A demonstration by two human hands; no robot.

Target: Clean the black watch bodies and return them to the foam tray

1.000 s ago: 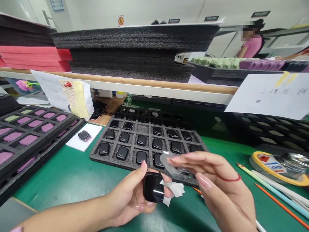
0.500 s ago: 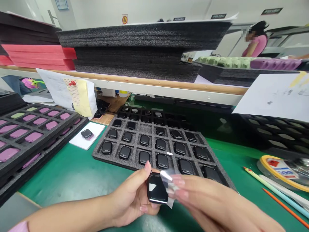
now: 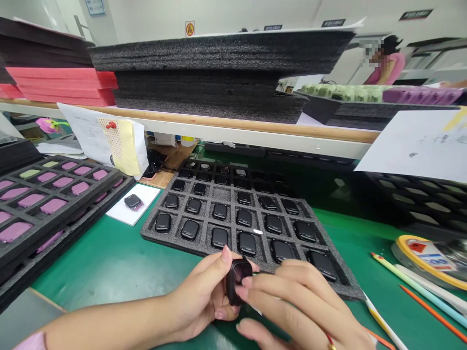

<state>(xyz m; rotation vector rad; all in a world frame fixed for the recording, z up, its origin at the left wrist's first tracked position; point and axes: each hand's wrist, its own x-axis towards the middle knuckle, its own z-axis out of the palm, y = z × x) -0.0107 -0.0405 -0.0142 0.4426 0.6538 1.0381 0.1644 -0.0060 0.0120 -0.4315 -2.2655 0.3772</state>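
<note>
Head view: the left hand (image 3: 199,299) has its fingers clamped on a black smartwatch (image 3: 232,282); the right hand (image 3: 301,304) touches its face, fingers pinching or not, unclear.

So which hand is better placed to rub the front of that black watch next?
Probably the right hand: its fingertips seem to touch the front of the black watch, while the left hand holds it from the side.
</note>
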